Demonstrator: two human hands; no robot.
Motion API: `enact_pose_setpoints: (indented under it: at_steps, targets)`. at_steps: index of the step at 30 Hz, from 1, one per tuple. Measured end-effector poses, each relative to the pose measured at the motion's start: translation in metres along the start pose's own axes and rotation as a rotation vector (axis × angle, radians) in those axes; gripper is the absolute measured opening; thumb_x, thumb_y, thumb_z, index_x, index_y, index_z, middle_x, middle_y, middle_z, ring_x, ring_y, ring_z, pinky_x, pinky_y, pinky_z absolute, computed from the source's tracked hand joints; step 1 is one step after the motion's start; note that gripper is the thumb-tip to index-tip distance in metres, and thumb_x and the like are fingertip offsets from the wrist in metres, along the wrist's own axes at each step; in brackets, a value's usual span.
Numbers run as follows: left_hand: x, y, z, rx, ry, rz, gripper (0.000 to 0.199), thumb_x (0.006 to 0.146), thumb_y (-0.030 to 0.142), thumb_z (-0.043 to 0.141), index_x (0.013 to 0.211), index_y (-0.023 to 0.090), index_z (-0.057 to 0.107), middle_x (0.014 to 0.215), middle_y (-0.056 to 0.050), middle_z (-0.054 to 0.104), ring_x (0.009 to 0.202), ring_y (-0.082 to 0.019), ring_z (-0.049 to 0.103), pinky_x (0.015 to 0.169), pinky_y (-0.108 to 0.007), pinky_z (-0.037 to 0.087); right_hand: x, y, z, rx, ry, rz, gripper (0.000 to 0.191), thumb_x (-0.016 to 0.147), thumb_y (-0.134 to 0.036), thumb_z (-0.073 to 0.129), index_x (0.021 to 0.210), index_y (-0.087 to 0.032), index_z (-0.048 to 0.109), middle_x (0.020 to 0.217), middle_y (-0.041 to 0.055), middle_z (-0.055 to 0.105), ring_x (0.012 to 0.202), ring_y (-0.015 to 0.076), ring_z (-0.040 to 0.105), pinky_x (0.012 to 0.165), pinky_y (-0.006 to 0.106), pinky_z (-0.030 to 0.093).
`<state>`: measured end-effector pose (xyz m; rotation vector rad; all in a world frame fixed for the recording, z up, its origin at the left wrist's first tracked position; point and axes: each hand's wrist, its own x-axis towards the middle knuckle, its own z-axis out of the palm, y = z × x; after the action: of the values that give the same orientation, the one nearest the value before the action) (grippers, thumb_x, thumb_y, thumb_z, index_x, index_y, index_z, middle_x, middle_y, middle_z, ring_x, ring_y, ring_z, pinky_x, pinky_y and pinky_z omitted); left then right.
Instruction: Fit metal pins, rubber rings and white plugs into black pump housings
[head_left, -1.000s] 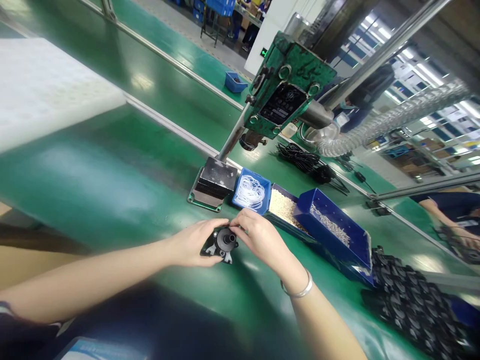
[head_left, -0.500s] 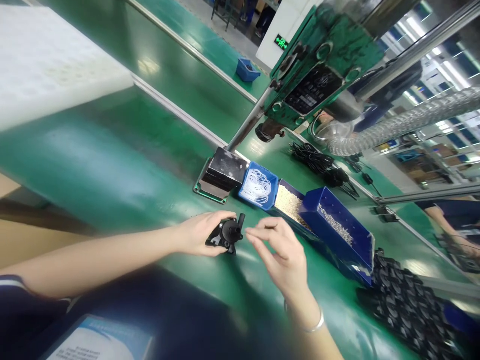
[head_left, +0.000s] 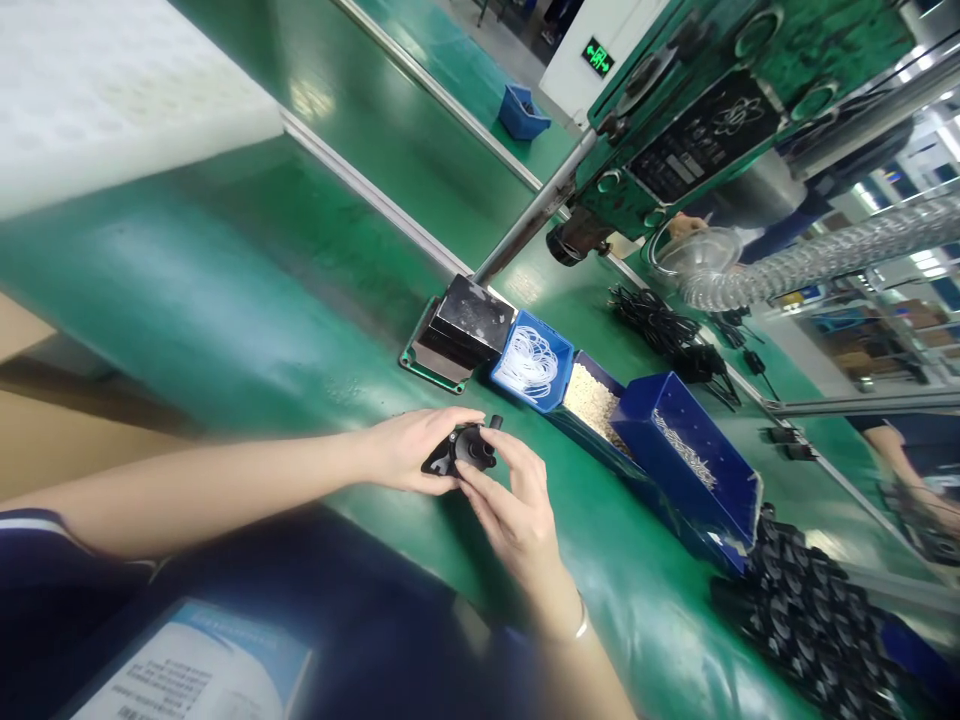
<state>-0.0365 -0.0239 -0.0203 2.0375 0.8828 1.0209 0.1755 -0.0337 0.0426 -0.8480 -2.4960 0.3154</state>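
Note:
A small black part (head_left: pixel 471 448) with a round body and a short spout is held above the green table. My left hand (head_left: pixel 412 450) grips it from the left, thumb and fingers wrapped round its side. From the right, my right hand (head_left: pixel 517 500) has its fingertips closed on the round front of the same part. Whether anything small sits between those fingertips and the part is hidden. Beyond the hands are a blue bin of white rings (head_left: pixel 531 365) and a bin of small cream pieces (head_left: pixel 592 400).
A green press (head_left: pixel 690 120) overhangs the table, its black block base (head_left: pixel 472 320) behind my hands. A dark blue bin (head_left: pixel 694 460) holds thin metal pieces. Many black parts (head_left: pixel 817 620) lie at right. Black cables (head_left: pixel 652 320) and a white perforated block (head_left: pixel 127 100) are farther back.
My right hand has moved left and closed onto the black part, which it stood apart from before. The camera view has shifted, so the press appears farther right.

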Motion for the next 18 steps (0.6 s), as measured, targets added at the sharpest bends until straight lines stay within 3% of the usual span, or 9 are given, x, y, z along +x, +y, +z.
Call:
enact_pose_setpoints:
  at_steps: [3, 9, 18]
  targets:
    - [0.001, 0.002, -0.002, -0.016, -0.007, -0.013, 0.076, 0.081, 0.030, 0.070, 0.144, 0.018, 0.030, 0.138, -0.017, 0.054, 0.124, -0.032, 0.057, 0.103, -0.046, 0.050, -0.007, -0.001, 0.000, 0.018, -0.006, 0.039, 0.057, 0.090, -0.013, 0.064, 0.142, -0.030, 0.047, 0.144, 0.0153, 0.044, 0.132, 0.0325, 0.047, 0.101, 0.055, 0.048]
    - [0.001, 0.000, -0.002, -0.022, -0.006, 0.045, 0.069, 0.082, 0.027, 0.068, 0.142, 0.020, 0.034, 0.136, -0.016, 0.053, 0.126, -0.030, 0.055, 0.104, -0.043, 0.049, -0.025, -0.002, 0.009, 0.007, 0.026, 0.058, 0.050, 0.086, -0.006, 0.064, 0.129, -0.030, 0.058, 0.147, 0.0129, 0.038, 0.132, 0.0333, 0.045, 0.101, 0.056, 0.048]
    - [0.001, -0.002, -0.001, 0.012, -0.055, 0.051, 0.058, 0.084, 0.028, 0.066, 0.137, 0.021, 0.043, 0.139, -0.015, 0.048, 0.123, -0.028, 0.057, 0.103, -0.040, 0.050, -0.034, 0.009, 0.016, -0.112, -0.001, 0.008, 0.056, 0.086, -0.007, 0.062, 0.134, -0.034, 0.054, 0.148, 0.0122, 0.039, 0.131, 0.0341, 0.047, 0.098, 0.057, 0.048]
